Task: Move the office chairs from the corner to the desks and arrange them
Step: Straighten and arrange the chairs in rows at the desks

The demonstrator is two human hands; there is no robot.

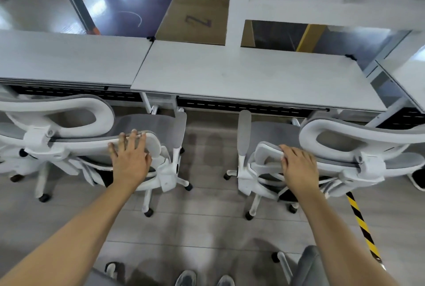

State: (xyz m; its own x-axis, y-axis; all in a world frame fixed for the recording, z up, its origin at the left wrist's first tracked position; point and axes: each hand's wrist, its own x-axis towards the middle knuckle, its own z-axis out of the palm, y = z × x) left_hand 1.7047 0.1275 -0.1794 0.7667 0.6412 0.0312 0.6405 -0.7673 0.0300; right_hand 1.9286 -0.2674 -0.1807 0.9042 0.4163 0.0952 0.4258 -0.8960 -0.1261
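Resting on the top edge of a backrest each, both hands are out in front of the person. The left hand (130,159) lies flat with fingers spread over the rim of the left white-framed office chair with grey mesh seat and back (128,138); it presses rather than grips. The right hand (299,165) has its fingers curled over the backrest rim of the right chair of the same white-and-grey make (271,147), holding it loosely.

Each chair has a looped white headrest with a grey pad, padded grey armrests on white posts, and a white star base on black castors. Both stand on the grey tiled floor (207,228), facing the pale grey laminate worktop (241,78) and just in front of its edge, well apart from each other.

Two such chairs are under the hands. Parts of two more grey seats show at the bottom edge. Three worktop slabs are visible side by side. A yellow-and-black striped strip (361,221) runs across the floor at right.
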